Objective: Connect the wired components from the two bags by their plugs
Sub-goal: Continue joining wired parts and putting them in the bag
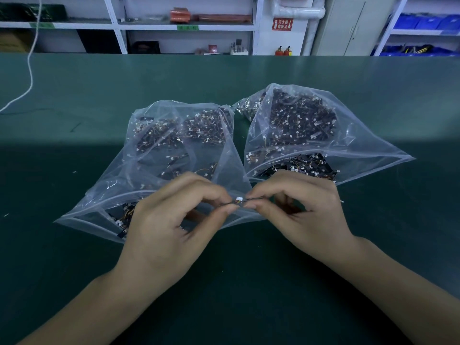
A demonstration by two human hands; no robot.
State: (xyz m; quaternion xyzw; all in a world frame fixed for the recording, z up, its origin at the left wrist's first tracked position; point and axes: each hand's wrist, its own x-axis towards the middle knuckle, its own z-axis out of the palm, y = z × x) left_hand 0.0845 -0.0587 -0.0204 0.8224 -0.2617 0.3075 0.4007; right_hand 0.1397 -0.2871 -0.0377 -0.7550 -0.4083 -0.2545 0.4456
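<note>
Two clear plastic bags lie open on the green table, each full of small dark components with thin orange wires and white plugs. The left bag (pixel 154 155) is nearer me, the right bag (pixel 311 135) slightly farther. Above the left bag's mouth, my left hand (pixel 171 220) pinches a wire end between thumb and forefinger. My right hand (pixel 298 210) pinches the facing wire end. A small white plug (pixel 239 199) sits between the fingertips of both hands, where the two ends meet. Whether the plugs are fully seated cannot be seen.
The green table (pixel 74 245) runs wide on all sides. A white cord (pixel 29 70) hangs down at the far left. Shelves with boxes and blue bins (pixel 423 23) stand behind the table's far edge.
</note>
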